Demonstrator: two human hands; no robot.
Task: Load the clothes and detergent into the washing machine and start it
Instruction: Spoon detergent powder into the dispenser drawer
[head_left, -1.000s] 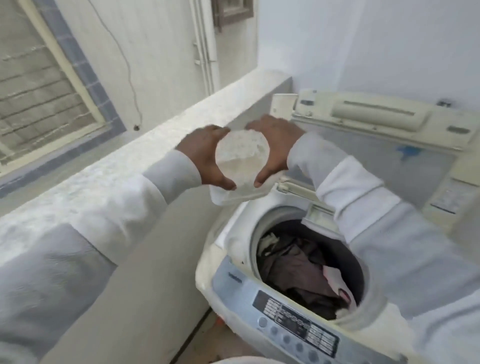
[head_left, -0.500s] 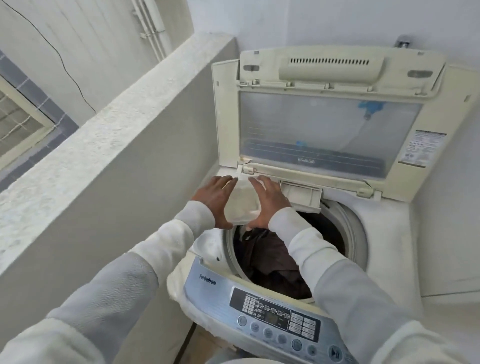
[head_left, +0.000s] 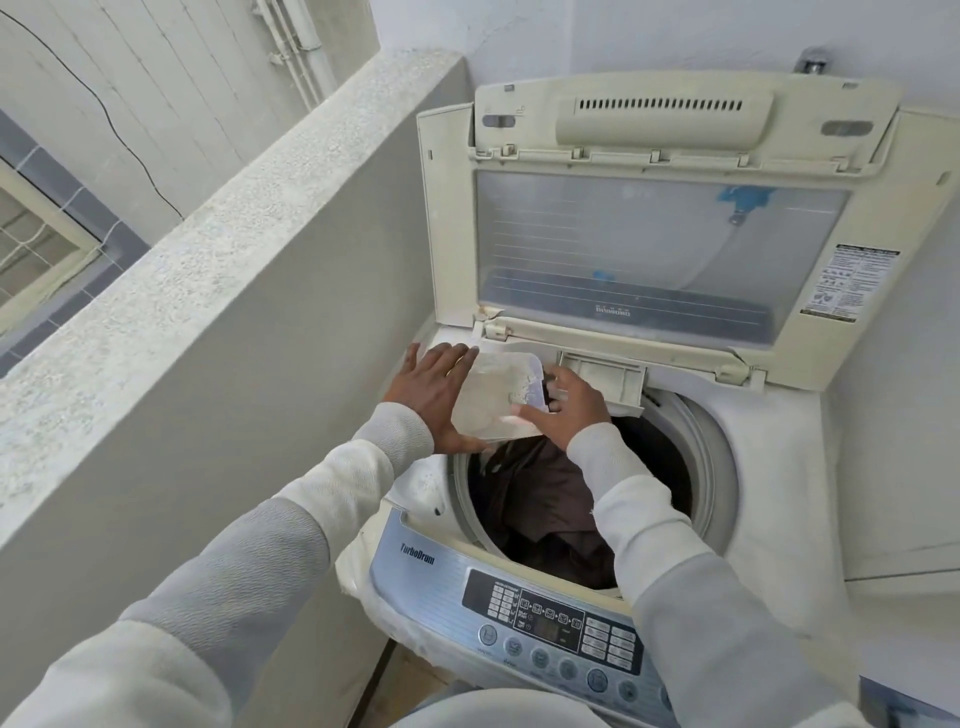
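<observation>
Over the drum's back-left rim: your two hands hold a clear plastic detergent container (head_left: 496, 397) between them.
Container, axis: long axis runs from near-left to far-right; its far-right end tips toward the detergent drawer (head_left: 605, 379).
Container, material: translucent, thin-walled plastic, boxy with rounded corners; white powder clings inside the far end.
Left hand (head_left: 434, 397): your fingers are straight and spread, palm pressed flat to the container's left side, thumb under its near edge.
Right hand (head_left: 569, 413): your fingers curl round the container's right side, gripping it at the far end.
Washing machine (head_left: 769, 467): top-loader, cream plastic body, yellowed and scuffed.
Lid (head_left: 660, 228): raised upright, hazy transparent window set in a cream frame.
Drum (head_left: 706, 452): round opening, smooth grey ring.
Clothes (head_left: 550, 509): dark brown fabric, crumpled, lying inside the drum.
Control panel (head_left: 545, 618): blue-grey front strip, dark display, a row of round buttons.
Parapet wall (head_left: 223, 249): rough speckled concrete, running along your left.
Sleeves (head_left: 670, 535): pale, soft knit, ribbed at the cuffs.
</observation>
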